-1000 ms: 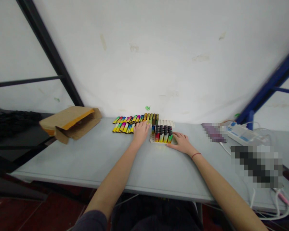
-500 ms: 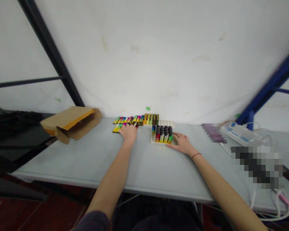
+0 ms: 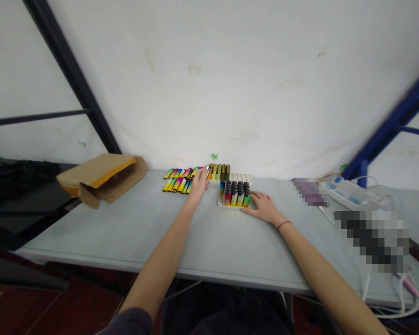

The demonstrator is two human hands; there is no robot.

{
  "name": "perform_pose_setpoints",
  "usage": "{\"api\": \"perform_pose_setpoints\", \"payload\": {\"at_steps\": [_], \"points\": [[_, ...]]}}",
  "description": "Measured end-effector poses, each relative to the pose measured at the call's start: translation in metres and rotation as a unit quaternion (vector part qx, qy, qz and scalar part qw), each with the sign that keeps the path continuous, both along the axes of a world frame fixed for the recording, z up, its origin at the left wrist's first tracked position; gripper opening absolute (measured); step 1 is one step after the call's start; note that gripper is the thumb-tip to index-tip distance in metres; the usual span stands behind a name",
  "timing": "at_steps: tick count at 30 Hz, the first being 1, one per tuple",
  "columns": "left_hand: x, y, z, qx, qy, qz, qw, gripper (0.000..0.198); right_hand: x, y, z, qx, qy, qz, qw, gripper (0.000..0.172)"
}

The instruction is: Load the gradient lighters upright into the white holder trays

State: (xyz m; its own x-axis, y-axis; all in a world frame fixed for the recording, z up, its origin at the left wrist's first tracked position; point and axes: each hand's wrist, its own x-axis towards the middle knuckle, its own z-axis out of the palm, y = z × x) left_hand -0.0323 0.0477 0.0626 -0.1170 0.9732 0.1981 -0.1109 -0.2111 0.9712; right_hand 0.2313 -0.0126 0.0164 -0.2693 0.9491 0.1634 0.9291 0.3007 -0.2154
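Observation:
My left hand [image 3: 199,182] is closed around a lighter [image 3: 208,168]; only its metal tip shows above the fingers. It is just to the left of a white tray [image 3: 222,204], where several colourful lighters [image 3: 238,195] with black tops stand upright. Bare holes show along the tray's left side. My right hand [image 3: 264,206] holds the tray's right side, thumb at the front corner and fingers along the edge. Left of my left hand, loose lighters [image 3: 177,184] lie flat in two rows.
Against the wall stands a block of yellow-green and dark lighters [image 3: 219,172], beside a white holed tray [image 3: 242,178]. An opened cardboard box [image 3: 97,174] lies at the left. A power strip [image 3: 347,193], cables and a purple item [image 3: 309,191] occupy the right.
My left hand has lifted from the front row of loose lighters and moved right, now with a lighter in it. My right hand and the tray stay in place.

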Motion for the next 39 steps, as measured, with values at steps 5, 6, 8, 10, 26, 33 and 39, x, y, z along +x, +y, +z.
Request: {"api": "perform_pose_setpoints", "payload": {"at_steps": [5, 6, 8, 10, 26, 33, 39], "points": [[0.001, -0.005, 0.000, 0.066, 0.047, -0.004, 0.997, 0.027, 0.000, 0.000, 0.000, -0.002, 0.005, -0.002, 1.000, 0.074], [0.001, -0.005, 0.000, 0.065, 0.048, 0.001, 0.997, 0.029, 0.000, 0.000, 0.000, -0.003, 0.005, -0.002, 1.000, 0.074], [0.003, -0.005, 0.001, 0.049, 0.033, 0.009, 0.998, 0.035, 0.000, 0.000, 0.001, -0.003, 0.003, -0.001, 1.000, 0.074], [0.006, -0.005, 0.002, 0.018, -0.011, 0.003, 1.000, 0.035, 0.000, 0.000, 0.001, -0.004, 0.001, 0.000, 1.000, 0.074], [0.025, -0.019, -0.001, -0.137, -0.118, -0.069, 0.981, 0.048, -0.002, -0.002, 0.002, -0.005, 0.000, -0.002, 1.000, 0.074], [0.026, -0.017, -0.003, -0.173, -0.110, -0.042, 0.978, 0.048, -0.001, -0.001, 0.002, -0.004, 0.003, -0.001, 1.000, 0.073], [0.030, -0.020, 0.000, -0.141, -0.116, -0.012, 0.983, 0.040, -0.001, -0.001, 0.001, -0.001, -0.002, -0.003, 1.000, 0.073]]}}
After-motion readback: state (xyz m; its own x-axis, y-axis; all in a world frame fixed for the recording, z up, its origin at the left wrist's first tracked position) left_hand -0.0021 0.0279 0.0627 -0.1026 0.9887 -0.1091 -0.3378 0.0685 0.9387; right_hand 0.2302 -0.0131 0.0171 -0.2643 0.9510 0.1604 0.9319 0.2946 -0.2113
